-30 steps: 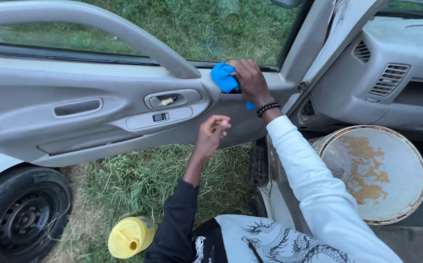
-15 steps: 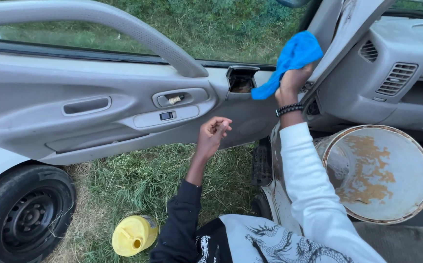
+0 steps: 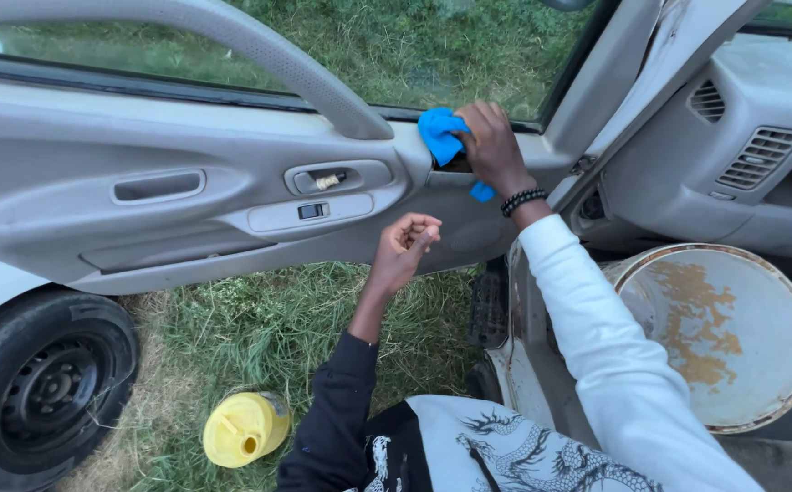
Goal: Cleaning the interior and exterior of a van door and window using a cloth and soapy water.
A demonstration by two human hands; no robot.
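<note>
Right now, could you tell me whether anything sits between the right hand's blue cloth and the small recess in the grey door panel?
Nothing visible does: the right hand presses the blue cloth directly against the recess.

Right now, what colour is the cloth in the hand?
Bright blue cloth, seen in the head view.

Blue cloth [image 3: 439, 130], grey door panel [image 3: 141, 146], yellow jerrycan [image 3: 243, 428]

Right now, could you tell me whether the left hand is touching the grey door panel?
Apart. The head view shows the left hand loosely curled in the air, clear of the door panel; only the right hand presses the blue cloth there.
</note>
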